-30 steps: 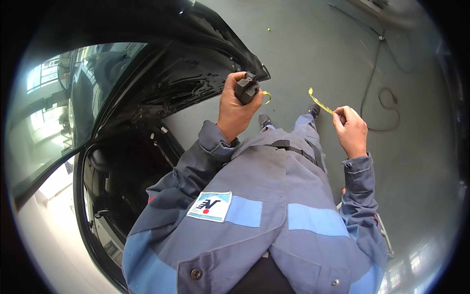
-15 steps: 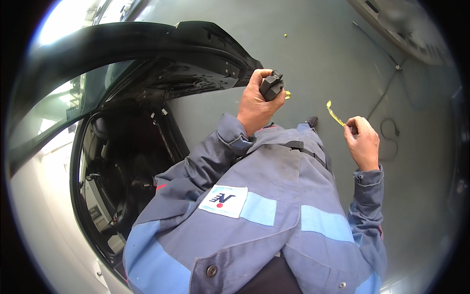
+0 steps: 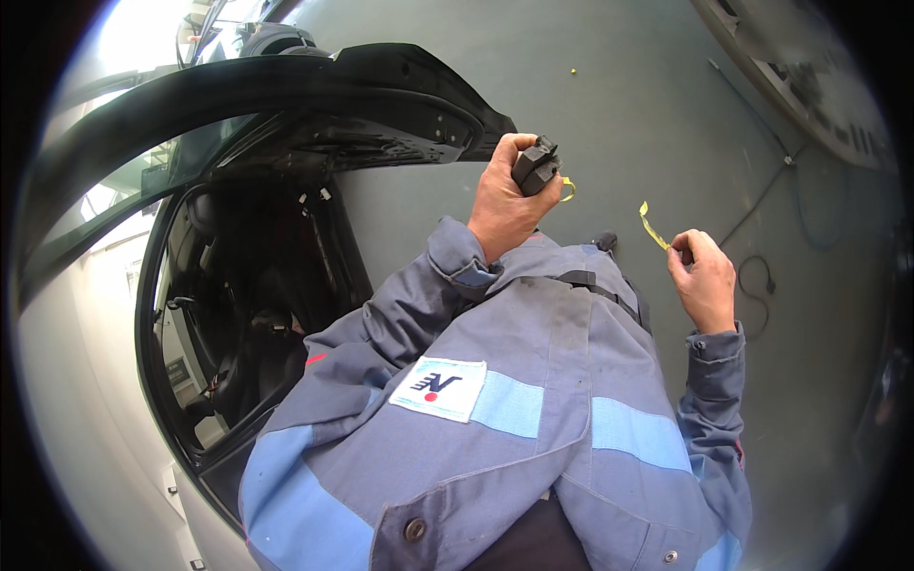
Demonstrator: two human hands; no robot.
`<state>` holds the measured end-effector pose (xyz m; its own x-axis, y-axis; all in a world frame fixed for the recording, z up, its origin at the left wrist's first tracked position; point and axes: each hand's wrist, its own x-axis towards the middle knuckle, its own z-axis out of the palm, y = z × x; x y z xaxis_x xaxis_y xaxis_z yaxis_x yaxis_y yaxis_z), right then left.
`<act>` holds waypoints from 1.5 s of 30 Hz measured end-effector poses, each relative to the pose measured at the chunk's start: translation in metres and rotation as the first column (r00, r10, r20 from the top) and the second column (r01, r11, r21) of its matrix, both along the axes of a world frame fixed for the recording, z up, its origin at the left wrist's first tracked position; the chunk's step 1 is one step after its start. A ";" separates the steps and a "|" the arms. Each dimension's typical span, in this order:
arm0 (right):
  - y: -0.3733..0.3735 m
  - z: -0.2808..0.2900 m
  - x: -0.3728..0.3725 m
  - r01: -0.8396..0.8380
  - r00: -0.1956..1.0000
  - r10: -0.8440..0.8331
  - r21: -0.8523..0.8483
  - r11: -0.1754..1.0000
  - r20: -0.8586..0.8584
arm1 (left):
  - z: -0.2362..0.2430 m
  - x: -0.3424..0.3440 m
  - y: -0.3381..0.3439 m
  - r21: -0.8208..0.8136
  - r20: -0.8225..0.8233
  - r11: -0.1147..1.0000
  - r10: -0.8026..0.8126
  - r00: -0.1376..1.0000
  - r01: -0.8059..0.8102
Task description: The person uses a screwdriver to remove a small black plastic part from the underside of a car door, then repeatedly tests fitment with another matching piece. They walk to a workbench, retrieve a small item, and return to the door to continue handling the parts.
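My left hand (image 3: 503,207) is closed around a black blocky part (image 3: 536,167), its thumb and fingers on opposite sides. A short curled yellow strip (image 3: 569,187) sticks out beside that part, near my fingertips; where it is attached is hidden. Further right, my right hand (image 3: 706,284) pinches the lower end of a separate thin yellow strip (image 3: 651,226), whose free end points up and away. The two hands are well apart, both held above the floor.
An open black car door (image 3: 400,105) reaches out at the upper left, beside the dark car interior (image 3: 276,276). A cable (image 3: 747,205) lies on the grey floor (image 3: 609,124) to the right. At the far right is a light-coloured vehicle panel (image 3: 781,95). A small yellow bit (image 3: 573,70) rests on the floor.
The yellow strip beside my left hand now shows more, curling outward. Both hands keep their grips, and the surroundings have shifted slightly in view.
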<state>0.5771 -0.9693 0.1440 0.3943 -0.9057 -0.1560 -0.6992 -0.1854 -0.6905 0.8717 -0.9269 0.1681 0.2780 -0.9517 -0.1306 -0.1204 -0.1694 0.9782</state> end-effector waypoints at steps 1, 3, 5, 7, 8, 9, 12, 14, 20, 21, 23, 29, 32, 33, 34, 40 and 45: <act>-0.002 0.000 -0.001 -0.020 1.000 0.020 -0.026 0.999 0.008 | 0.000 -0.001 0.000 -0.010 0.006 1.000 0.002 1.000 -0.002; -0.005 -0.001 -0.002 -0.036 0.999 0.037 -0.047 0.998 0.018 | 0.001 -0.003 0.000 -0.010 -0.030 1.000 0.018 0.999 -0.018; -0.007 -0.003 -0.002 -0.043 0.999 0.044 -0.044 0.998 0.018 | 0.000 -0.003 0.001 -0.010 -0.047 1.000 0.026 0.999 -0.027; -0.009 -0.004 -0.002 -0.053 0.998 0.055 -0.047 0.997 0.022 | -0.001 -0.002 0.002 -0.017 -0.039 0.999 0.032 0.999 -0.033; -0.009 -0.004 -0.001 -0.061 0.998 0.062 -0.050 0.997 0.023 | -0.002 -0.001 0.002 -0.020 -0.038 0.999 0.036 0.999 -0.037; -0.009 -0.004 0.000 -0.068 0.997 0.069 -0.054 0.996 0.024 | -0.003 0.000 0.003 -0.024 -0.035 0.999 0.041 0.999 -0.042; -0.011 -0.002 0.003 -0.065 0.997 0.066 -0.016 0.998 0.038 | -0.005 0.005 0.004 -0.040 -0.003 0.998 0.046 0.999 -0.046; -0.012 0.000 0.004 -0.078 0.996 0.079 -0.045 0.996 0.032 | -0.005 0.008 0.005 -0.049 -0.001 0.998 0.049 0.999 -0.049; -0.014 0.006 0.008 -0.075 0.992 0.079 -0.045 0.996 0.097 | -0.004 0.010 0.006 -0.080 -0.049 0.993 0.087 0.995 -0.090; -0.014 0.007 0.008 -0.061 0.993 0.062 -0.011 0.998 0.105 | -0.003 0.011 0.006 -0.085 -0.057 0.993 0.082 0.995 -0.087; -0.014 0.010 0.010 -0.048 0.987 0.045 0.015 0.999 0.153 | -0.003 0.010 0.006 -0.115 -0.119 0.989 0.077 0.990 -0.090; -0.016 0.024 0.023 -0.110 0.980 0.105 0.019 0.994 0.167 | -0.001 0.009 0.003 -0.115 -0.112 0.989 0.079 0.991 -0.091; -0.021 0.034 0.034 -0.243 0.964 0.247 -0.042 0.969 0.103 | 0.001 0.009 0.003 -0.079 -0.084 0.995 0.057 0.995 -0.064; -0.023 0.037 0.039 -0.297 0.950 0.302 -0.068 0.952 0.076 | 0.001 0.009 0.003 -0.071 -0.099 0.996 0.045 0.994 -0.053; -0.025 0.040 0.045 -0.335 0.937 0.339 -0.062 0.940 0.083 | 0.002 0.009 0.003 -0.064 -0.112 0.997 0.036 0.993 -0.043; -0.039 0.051 0.085 -0.469 0.870 0.483 -0.138 0.873 0.097 | 0.007 0.015 0.003 0.035 -0.085 0.996 -0.081 0.993 0.084; -0.040 0.056 0.097 -0.514 0.842 0.531 -0.158 0.843 0.095 | 0.015 0.013 0.004 0.074 -0.049 0.985 -0.155 0.987 0.158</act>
<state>0.6738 -1.0098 0.2000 0.8230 -0.5673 0.0270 -0.3802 -0.5856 -0.7160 0.8848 -0.9226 0.1835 0.1192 -0.9696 -0.2139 -0.1092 -0.2269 0.9678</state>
